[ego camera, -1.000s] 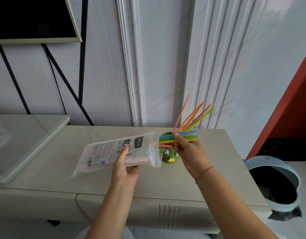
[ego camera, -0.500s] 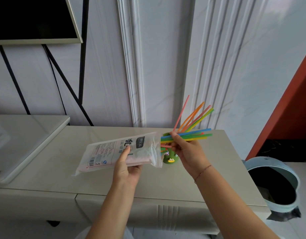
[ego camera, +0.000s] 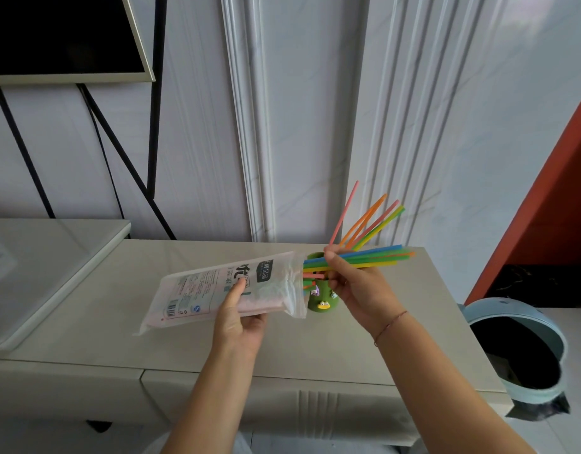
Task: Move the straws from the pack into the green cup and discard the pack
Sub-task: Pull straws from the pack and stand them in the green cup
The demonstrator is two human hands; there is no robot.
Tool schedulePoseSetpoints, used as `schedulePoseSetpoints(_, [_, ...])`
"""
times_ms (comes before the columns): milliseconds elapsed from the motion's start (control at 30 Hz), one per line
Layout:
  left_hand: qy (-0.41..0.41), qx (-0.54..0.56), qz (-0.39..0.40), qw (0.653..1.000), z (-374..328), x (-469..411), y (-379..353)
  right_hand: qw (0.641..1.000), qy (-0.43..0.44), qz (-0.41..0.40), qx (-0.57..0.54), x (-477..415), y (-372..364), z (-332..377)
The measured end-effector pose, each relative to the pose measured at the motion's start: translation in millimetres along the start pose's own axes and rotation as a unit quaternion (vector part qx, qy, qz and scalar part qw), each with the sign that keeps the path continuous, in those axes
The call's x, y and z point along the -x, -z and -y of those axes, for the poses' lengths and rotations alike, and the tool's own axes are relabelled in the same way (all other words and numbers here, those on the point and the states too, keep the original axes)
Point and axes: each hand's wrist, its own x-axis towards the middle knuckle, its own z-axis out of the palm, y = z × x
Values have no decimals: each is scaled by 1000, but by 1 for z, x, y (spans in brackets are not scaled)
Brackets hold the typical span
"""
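above the pale beige cabinet top (ego camera: 86,339), the left hand (ego camera: 238,319) grips a translucent white plastic pack (ego camera: 213,291) with printed labels, thumb across its upper face and fingers curled underneath. the pack is tilted, open mouth raised toward the right, sealed end drooping left, clear of the surface. a few pink and orange straw ends (ego camera: 313,276) poke from the mouth; how many are inside is hard to tell through the cloudy film, perhaps only a handful.

the right hand (ego camera: 359,290) pinches a bundle of thin plastic straws (ego camera: 374,257) in blue, green, yellow and orange between thumb and curled fingers. the bundle lies nearly level, its left ends at the pack's mouth, its right ends reaching past the hand.

just behind both hands a small green cup (ego camera: 322,301) with cartoon decorations stands upright on the cabinet top, partly hidden by the pack and the right hand. pink, orange and green straws (ego camera: 369,221) lean out of it, fanned toward the right against the white panelled wall (ego camera: 309,126).

beside the cabinet, on the floor at right, sits a round pale blue bin (ego camera: 512,311) with a black liner, well apart from the pack.
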Motion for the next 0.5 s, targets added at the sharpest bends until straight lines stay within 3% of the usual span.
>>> schedulePoseSetpoints(500, [-47,-2,-33,998,-37,-19,15,990,44,-130,35,-4,40,35])
